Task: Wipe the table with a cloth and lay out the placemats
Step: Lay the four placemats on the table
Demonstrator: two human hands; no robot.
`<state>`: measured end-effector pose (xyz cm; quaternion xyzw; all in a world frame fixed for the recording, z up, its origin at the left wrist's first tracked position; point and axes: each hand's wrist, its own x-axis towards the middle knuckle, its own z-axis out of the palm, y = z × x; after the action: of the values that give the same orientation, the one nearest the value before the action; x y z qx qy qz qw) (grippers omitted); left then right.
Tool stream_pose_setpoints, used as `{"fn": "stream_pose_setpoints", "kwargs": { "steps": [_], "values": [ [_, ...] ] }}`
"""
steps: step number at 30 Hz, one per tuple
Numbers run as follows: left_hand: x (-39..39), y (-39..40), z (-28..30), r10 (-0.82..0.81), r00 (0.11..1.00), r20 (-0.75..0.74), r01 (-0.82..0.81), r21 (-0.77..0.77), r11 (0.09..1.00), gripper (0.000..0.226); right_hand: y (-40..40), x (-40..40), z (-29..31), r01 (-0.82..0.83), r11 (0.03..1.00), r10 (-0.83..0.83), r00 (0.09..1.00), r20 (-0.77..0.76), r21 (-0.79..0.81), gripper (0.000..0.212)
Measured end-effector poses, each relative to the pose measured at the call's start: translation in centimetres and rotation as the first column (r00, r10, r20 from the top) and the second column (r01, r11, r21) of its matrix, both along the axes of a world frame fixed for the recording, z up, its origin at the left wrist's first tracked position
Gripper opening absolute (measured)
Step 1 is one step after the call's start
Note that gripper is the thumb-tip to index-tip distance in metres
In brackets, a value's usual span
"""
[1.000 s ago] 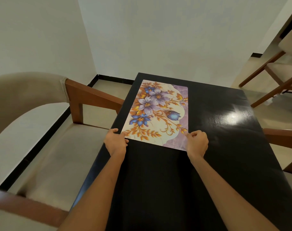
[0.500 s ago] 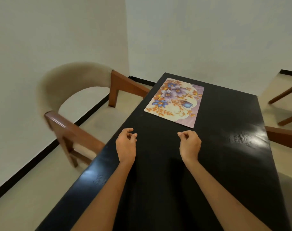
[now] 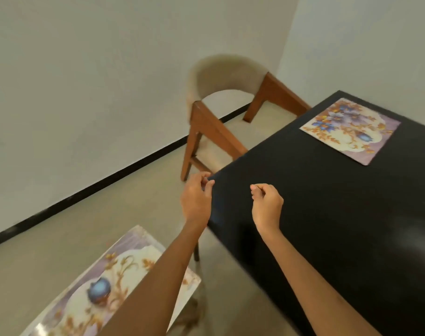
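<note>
Left hand [image 3: 196, 198]: forearm reaching forward from the lower edge of the view, hand raised just at the near-left edge of the black worktop [image 3: 328, 202]; fingers [image 3: 208, 187] loosely curled, thumb and forefinger tips close together, nothing held.

Right hand [image 3: 267, 206]: forearm coming in from the lower right, hand above the worktop, apart from the left; fingers curled inward toward the palm, forefinger tip beside the thumb, holding nothing.

Laid placemat [image 3: 349, 130]: rectangular, floral — blue and purple blooms with orange leaves on a cream field, lilac border. It lies flat on the far part of the worktop, near the left edge, well apart from both hands.

Second placemat [image 3: 95, 284]: same pattern, a blue bud and gold scrolls showing; it lies at the lower left, off the worktop, partly covered by the left forearm. What carries it cannot be told — only a dark leg shows beneath its right side.

Worktop: dark, matte, a soft glare patch at the right. Bare surface between the hands and the laid placemat.

Armchair [image 3: 226, 112]: beige curved back, brown wooden arms, drawn up to the worktop's left edge. Beige floor [image 3: 90, 226] lies open between the chair and the second placemat.
</note>
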<state>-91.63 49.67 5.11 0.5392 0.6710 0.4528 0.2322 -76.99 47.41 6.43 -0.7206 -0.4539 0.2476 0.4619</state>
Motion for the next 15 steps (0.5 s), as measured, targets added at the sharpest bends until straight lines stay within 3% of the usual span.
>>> {"fn": "stream_pose_setpoints", "kwargs": {
  "steps": [6, 10, 12, 15],
  "values": [
    [-15.1, -9.3, -3.9, 0.053, 0.995, -0.079, -0.054, 0.002, 0.999, 0.017, -7.7, -12.8, -3.4, -0.095, 0.992, 0.086, 0.991, -0.1, -0.089, 0.019],
    [-24.9, -15.4, -8.6, 0.014, 0.982, -0.188, -0.059, -0.237, 0.97, 0.026, -13.5, -19.7, -8.7, -0.097, 0.957, 0.043, 0.979, -0.199, -0.273, 0.014],
    [-28.8, -18.1, -10.7, -0.03, 0.961, -0.276, -0.086, -0.398, 0.914, 0.034, -16.3, -22.6, -11.5, -0.108, 0.92, 0.008, 0.966, -0.259, -0.377, 0.01],
    [-32.7, -21.0, -13.4, -0.137, 0.925, -0.355, -0.099, -0.573, 0.814, 0.05, -19.8, -25.6, -14.9, -0.136, 0.847, 0.007, 0.97, -0.245, -0.514, 0.021]
  ]
}}
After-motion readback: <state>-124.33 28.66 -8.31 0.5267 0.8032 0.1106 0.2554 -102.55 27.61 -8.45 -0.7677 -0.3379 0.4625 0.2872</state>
